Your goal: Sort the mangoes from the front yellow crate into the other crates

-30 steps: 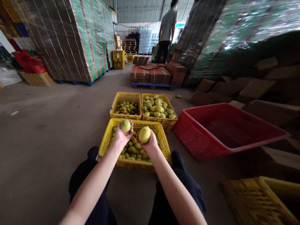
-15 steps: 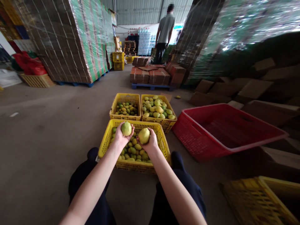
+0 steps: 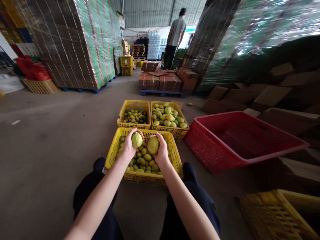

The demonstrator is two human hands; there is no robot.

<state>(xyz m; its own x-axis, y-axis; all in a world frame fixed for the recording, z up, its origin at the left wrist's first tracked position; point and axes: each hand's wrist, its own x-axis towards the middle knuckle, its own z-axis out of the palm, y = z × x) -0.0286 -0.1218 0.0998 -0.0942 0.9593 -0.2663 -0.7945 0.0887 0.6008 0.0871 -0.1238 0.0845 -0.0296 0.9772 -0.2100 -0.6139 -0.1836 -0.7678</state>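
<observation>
My left hand (image 3: 129, 146) is wrapped round a pale yellow-green lemon (image 3: 137, 139), its ribbed end facing up. In my right hand (image 3: 162, 150) is another yellow-green lemon (image 3: 153, 145), its smooth side towards me. Both hands are held close together above the near yellow crate (image 3: 176, 156), which has many green and yellow lemons (image 3: 142, 161) in it. Some fingertips are hidden behind the fruit. Behind stand two more yellow crates: the left one (image 3: 120, 115) holds smaller lemons (image 3: 135, 116), the right one (image 3: 183, 133) larger, yellower lemons (image 3: 170, 117).
A big red crate (image 3: 207, 150) stands tilted on the right, beside flattened cardboard (image 3: 270, 95). Another yellow crate (image 3: 265, 210) is at bottom right. A blue pallet (image 3: 162, 93) bears bundled cartons (image 3: 160, 81). A person (image 3: 175, 33) stands farther back between wrapped stacks (image 3: 97, 43).
Both lemons have been turned in my hands, so other sides show. My left hand has shifted slightly right and lower. The person at the back leans a little differently.
</observation>
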